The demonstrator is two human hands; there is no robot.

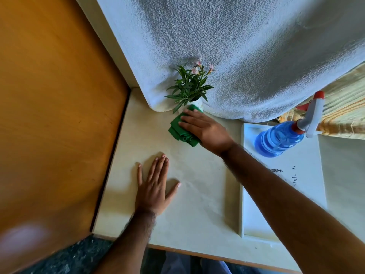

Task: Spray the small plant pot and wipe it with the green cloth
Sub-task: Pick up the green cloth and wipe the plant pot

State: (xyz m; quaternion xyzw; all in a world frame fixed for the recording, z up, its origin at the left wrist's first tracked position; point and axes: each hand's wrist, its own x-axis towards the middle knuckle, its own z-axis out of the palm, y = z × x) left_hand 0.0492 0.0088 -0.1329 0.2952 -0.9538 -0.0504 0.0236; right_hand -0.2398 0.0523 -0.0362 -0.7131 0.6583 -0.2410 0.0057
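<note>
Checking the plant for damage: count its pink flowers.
3, clustered at the plant's top: one highest, one just below, one rightmost. Leaves may hide others.

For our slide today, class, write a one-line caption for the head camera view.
Right hand presses green cloth against small plant pot; left hand flat on table; spray bottle aside.

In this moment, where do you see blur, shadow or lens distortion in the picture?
Head view: a pale blurred smudge sits at the lower left corner; the left hand casts a soft shadow on the table; the wide lens bends the table edges; the green cloth and plant look sharp.
</note>
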